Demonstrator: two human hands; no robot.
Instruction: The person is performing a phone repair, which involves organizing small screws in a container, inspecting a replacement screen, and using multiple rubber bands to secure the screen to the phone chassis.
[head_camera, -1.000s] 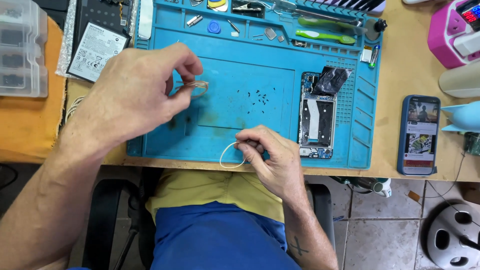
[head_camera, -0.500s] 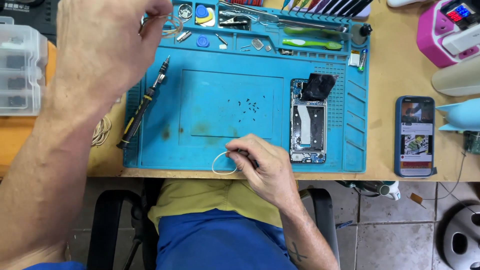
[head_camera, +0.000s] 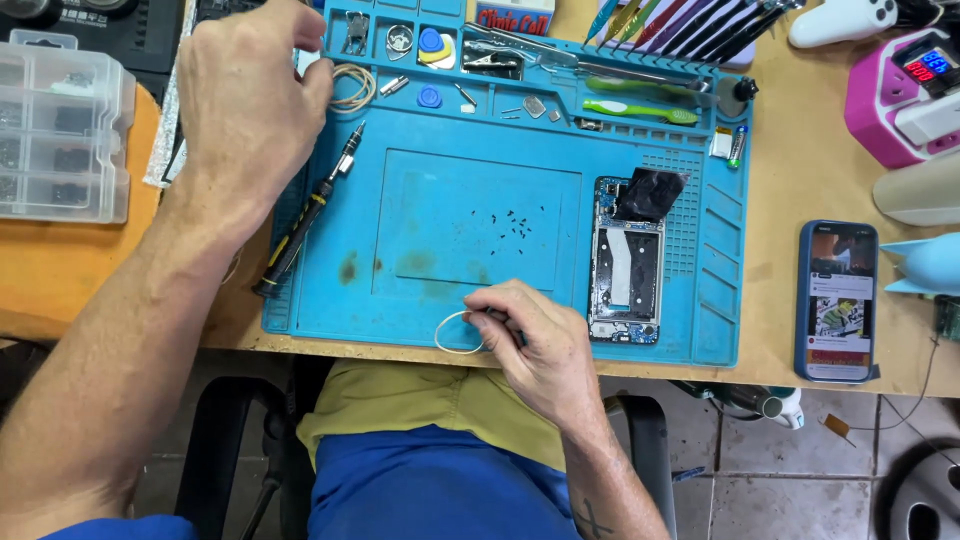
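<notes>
Two hands over blue mat (head_camera: 480, 240): left hand (head_camera: 245, 95) curling loosely beside rubber bands (head_camera: 350, 85), grip unclear; right hand (head_camera: 530, 345) pinching dark tool (head_camera: 510, 330) beside white band (head_camera: 458, 335) at front edge.

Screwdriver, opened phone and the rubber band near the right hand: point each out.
screwdriver (head_camera: 305, 215), head view, on the middle of its black and yellow handle.
opened phone (head_camera: 627, 268), head view, on the bare centre of its frame.
rubber band (head_camera: 455, 334), head view, on its left loop by the mat edge.
</notes>
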